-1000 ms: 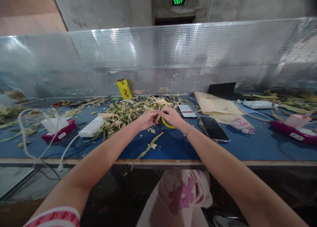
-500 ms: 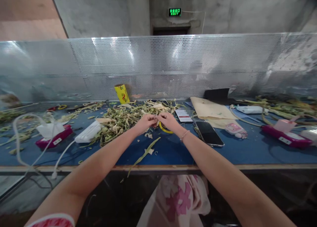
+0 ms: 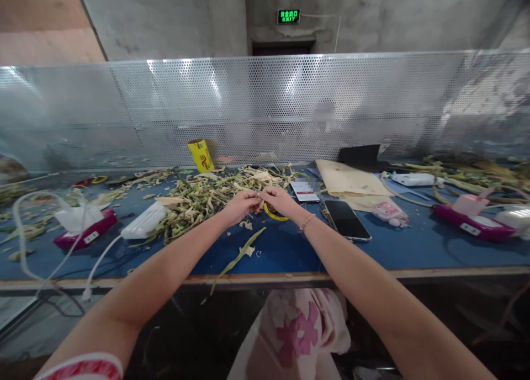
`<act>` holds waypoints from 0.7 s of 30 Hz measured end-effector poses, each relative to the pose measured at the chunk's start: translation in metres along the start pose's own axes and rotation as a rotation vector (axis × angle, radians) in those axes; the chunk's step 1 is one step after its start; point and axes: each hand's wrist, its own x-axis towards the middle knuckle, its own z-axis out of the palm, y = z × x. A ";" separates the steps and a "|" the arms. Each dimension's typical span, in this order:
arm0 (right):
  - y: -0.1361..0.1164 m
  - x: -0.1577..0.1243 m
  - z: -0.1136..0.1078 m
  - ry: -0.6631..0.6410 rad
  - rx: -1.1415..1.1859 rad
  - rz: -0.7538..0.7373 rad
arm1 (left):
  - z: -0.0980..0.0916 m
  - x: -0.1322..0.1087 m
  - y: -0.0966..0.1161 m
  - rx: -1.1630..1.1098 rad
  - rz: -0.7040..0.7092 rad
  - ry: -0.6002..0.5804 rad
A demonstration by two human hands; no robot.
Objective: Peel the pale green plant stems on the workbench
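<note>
My left hand (image 3: pixel 243 206) and my right hand (image 3: pixel 278 199) meet over the front edge of a heap of dried plant scraps (image 3: pixel 207 200). Fingertips of both are pinched together. A tiny pale bit shows between them, too small to name. Under my right hand lies a yellow ring-shaped thing (image 3: pixel 275 215), partly hidden by the fingers. Closer to me, one long greenish leaf strip (image 3: pixel 240 252) rests on the blue mat, its end hanging over the table edge.
Left of the heap are a white power bank (image 3: pixel 144 220) and a magenta power strip (image 3: pixel 86 231) with cables. To the right lie a white card (image 3: pixel 305 190), a phone (image 3: pixel 346 220), brown paper (image 3: pixel 348 178) and another power strip (image 3: pixel 472 222). A yellow can (image 3: pixel 201 156) leans behind.
The whole view has shifted slightly. Both hands stay together with fingertips pinched, the fingers moving only a little. Things on the table lie as before.
</note>
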 end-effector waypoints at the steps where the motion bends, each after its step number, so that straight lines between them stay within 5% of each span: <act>1: -0.001 0.000 0.000 0.003 0.000 -0.005 | 0.001 -0.001 0.001 -0.047 -0.014 0.008; 8: 0.000 0.000 0.001 0.054 -0.145 -0.069 | 0.003 0.000 0.003 -0.215 -0.126 0.124; 21: 0.000 0.000 -0.003 -0.025 -0.069 -0.137 | 0.005 -0.002 0.011 -0.264 -0.195 0.138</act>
